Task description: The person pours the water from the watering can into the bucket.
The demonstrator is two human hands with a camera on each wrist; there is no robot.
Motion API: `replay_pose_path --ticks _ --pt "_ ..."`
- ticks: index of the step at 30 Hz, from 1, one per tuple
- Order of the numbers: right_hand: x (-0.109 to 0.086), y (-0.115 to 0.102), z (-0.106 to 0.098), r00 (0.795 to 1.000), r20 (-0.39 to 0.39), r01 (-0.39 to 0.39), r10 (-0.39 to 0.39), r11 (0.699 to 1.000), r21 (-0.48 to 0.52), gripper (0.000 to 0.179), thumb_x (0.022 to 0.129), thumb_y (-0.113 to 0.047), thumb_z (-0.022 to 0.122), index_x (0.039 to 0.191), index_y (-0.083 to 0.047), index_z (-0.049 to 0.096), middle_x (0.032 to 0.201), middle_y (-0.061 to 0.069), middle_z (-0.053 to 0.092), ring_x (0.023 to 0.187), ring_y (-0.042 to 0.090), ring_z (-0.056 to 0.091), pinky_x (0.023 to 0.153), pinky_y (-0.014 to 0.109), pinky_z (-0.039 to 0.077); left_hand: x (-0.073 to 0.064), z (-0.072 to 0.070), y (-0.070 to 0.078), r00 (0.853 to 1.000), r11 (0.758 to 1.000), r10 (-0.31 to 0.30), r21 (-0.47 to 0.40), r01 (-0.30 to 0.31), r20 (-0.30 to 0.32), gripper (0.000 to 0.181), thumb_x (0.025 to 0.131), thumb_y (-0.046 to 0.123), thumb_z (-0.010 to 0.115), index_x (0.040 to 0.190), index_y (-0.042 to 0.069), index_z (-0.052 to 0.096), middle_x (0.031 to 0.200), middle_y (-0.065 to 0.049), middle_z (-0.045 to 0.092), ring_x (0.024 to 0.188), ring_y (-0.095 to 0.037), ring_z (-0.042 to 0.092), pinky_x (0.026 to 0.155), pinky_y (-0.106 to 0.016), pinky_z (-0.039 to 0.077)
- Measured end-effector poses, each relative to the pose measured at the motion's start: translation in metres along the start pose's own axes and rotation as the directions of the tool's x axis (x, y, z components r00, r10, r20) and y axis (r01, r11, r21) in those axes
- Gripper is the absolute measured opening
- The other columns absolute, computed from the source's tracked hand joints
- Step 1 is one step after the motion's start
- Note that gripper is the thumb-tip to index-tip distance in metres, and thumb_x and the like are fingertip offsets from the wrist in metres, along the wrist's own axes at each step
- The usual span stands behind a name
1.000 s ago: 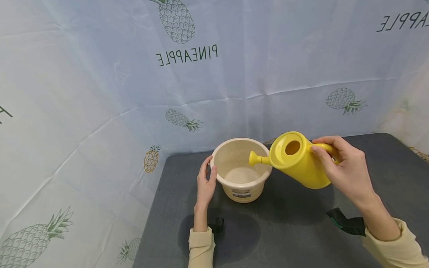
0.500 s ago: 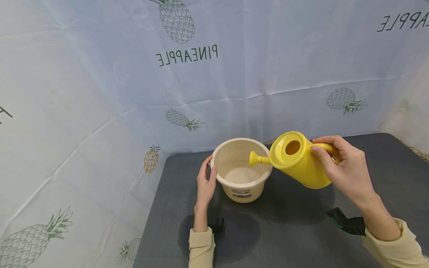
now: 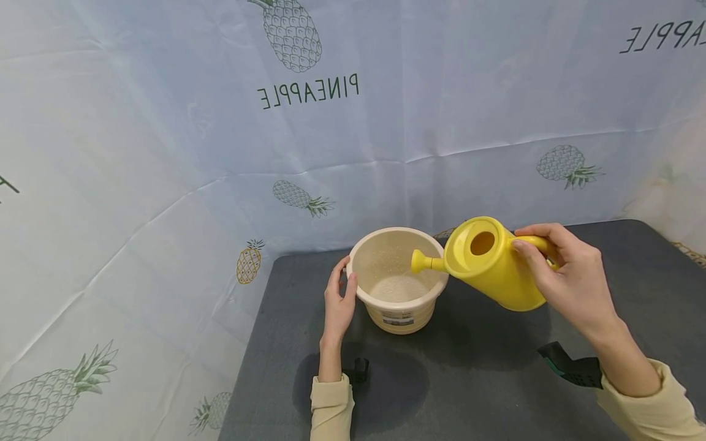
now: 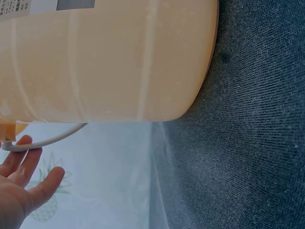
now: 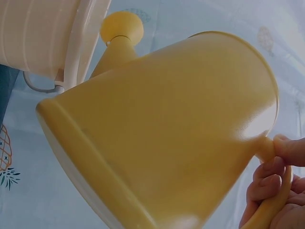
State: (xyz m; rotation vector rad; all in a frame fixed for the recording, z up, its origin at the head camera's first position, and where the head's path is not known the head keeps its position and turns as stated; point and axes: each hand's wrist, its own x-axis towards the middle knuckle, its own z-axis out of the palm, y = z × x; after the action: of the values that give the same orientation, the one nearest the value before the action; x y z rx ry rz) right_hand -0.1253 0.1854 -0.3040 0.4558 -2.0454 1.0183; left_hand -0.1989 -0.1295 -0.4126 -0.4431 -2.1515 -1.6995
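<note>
A cream plastic bucket (image 3: 399, 315) stands upright on the dark table. My left hand (image 3: 337, 306) rests against its left side, thumb and fingertips at the rim. Some of those fingers (image 4: 33, 155) touch the bucket's grey bail handle (image 4: 52, 139), and the lowest finger sticks out free. My right hand (image 3: 576, 278) grips a yellow watering can (image 3: 499, 275) by its handle (image 5: 272, 205). Held up beside the bucket, the can tilts left, with its spout rose (image 3: 417, 261) over the bucket's opening. Small pale specks dot the bucket's inner wall.
Behind the dark table (image 3: 469, 392) hangs a pale pineapple-print cloth (image 3: 469, 92), which also covers the left side. Black straps (image 3: 573, 364) show at both wrists. A printed label (image 3: 398, 320) is on the bucket's front.
</note>
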Motion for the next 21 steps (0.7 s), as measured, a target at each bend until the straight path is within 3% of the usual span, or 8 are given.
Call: replay_pose_path --ticks 21 --pt "0.0021 -0.002 -0.0015 1.0 0.0 0.003 -0.003 1.0 -0.007 0.024 0.073 0.016 0.068 0.095 0.009 0.062 0.094 -0.024 0.055 0.079 -0.009 0.054 0.074 0.005 0.041 0.0007 0.0002 -0.0006 1.0 1.0 0.015 0.0 -0.015 -0.007 0.04 0.097 0.008 0.049 0.135 -0.004 0.043 0.133 -0.022 0.045 0.12 -0.033 0.041 0.097 -0.059 0.028"
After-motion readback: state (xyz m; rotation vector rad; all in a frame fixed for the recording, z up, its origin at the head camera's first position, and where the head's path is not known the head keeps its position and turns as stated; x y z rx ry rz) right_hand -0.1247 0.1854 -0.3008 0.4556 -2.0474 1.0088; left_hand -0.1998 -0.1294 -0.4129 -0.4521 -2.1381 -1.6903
